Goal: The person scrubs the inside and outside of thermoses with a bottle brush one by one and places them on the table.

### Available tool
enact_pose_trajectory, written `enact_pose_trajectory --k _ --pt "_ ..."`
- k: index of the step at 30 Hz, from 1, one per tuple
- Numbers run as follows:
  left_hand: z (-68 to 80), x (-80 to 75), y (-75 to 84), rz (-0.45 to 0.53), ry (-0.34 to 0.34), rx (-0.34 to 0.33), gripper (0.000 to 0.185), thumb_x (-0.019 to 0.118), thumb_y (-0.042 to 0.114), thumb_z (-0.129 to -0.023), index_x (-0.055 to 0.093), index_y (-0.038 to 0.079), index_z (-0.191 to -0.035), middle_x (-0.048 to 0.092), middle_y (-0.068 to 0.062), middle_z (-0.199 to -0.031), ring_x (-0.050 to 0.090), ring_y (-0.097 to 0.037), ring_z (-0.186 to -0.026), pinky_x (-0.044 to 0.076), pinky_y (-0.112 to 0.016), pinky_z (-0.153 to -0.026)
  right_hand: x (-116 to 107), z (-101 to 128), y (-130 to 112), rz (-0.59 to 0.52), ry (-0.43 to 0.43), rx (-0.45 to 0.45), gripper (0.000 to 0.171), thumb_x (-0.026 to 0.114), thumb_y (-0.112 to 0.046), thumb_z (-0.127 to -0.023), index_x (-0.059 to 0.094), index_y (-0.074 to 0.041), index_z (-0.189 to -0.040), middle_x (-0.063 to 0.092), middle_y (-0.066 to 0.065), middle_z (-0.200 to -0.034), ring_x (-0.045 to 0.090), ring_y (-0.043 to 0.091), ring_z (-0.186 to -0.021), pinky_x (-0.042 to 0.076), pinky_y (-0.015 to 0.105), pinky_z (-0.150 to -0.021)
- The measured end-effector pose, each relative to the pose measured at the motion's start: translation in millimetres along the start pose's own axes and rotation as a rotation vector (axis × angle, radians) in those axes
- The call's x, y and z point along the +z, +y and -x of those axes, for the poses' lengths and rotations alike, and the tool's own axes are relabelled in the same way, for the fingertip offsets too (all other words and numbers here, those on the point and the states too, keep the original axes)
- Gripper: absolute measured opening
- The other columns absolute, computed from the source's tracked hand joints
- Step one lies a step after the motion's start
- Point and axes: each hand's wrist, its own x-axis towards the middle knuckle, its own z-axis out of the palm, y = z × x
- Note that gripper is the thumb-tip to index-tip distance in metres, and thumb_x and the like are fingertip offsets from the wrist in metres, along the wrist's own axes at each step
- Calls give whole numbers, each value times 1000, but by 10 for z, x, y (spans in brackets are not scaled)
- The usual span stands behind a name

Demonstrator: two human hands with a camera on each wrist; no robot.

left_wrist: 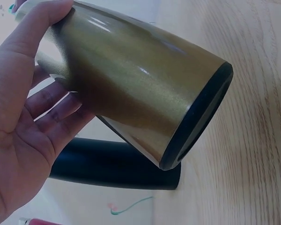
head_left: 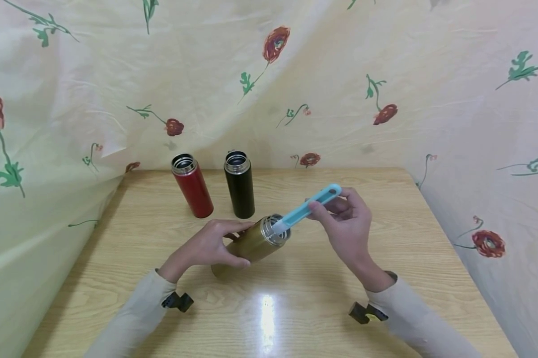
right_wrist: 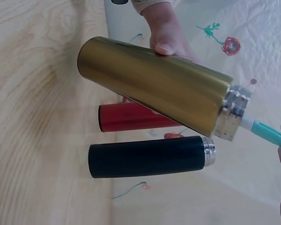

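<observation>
A gold thermos flask (head_left: 253, 242) without a lid is held tilted by my left hand (head_left: 216, 244), its open steel mouth turned up to the right. Thumb and fingers wrap round the flask's body in the left wrist view, with the dark base (left_wrist: 199, 117) angled down toward the table. My right hand (head_left: 349, 219) pinches the blue handle of a brush (head_left: 311, 205). The white neck of that brush enters the flask's mouth; its head is hidden inside.
Behind the gold flask stand a red flask (head_left: 192, 191) and a black flask (head_left: 240, 186), both upright and lidless. The wooden table (head_left: 161, 248) ends at a flowered cloth (head_left: 206, 74) hanging at the back and sides.
</observation>
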Motion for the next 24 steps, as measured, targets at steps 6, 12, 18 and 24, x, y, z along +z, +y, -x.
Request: enact_pose_trajectory --k 6,12,18,24 --pt "25 0 -43 4 -6 1 84 90 41 -77 55 10 -148 65 -5 -138 68 -20 -114 59 -35 -93 -33 -52 -31 -45 5 -21 26 69 18 -85 58 18 -108 77 11 -91 76 19 -77 62 35 -66" --pt "47 9 -94 12 -6 -7 85 90 41 -77 55 9 -147 65 -4 -138 68 -19 -114 59 -36 -93 -77 -107 -65 -52 14 -40 26 69 18 -85 58 18 -109 78 13 -91 77 20 -76 63 35 -66" --pt "45 13 -82 20 -5 -1 84 90 41 -77 55 9 -147 65 -5 -137 68 -19 -113 59 -35 -93 -99 -136 -99 -59 16 -51 27 68 19 -85 58 20 -110 78 14 -91 77 21 -76 63 35 -67" --pt "21 14 -45 11 -2 -7 85 89 40 -77 55 8 -147 65 -5 -137 68 -20 -113 59 -34 -92 -79 -129 -94 -83 31 -38 25 67 18 -87 58 19 -110 78 15 -91 77 22 -77 63 37 -69"
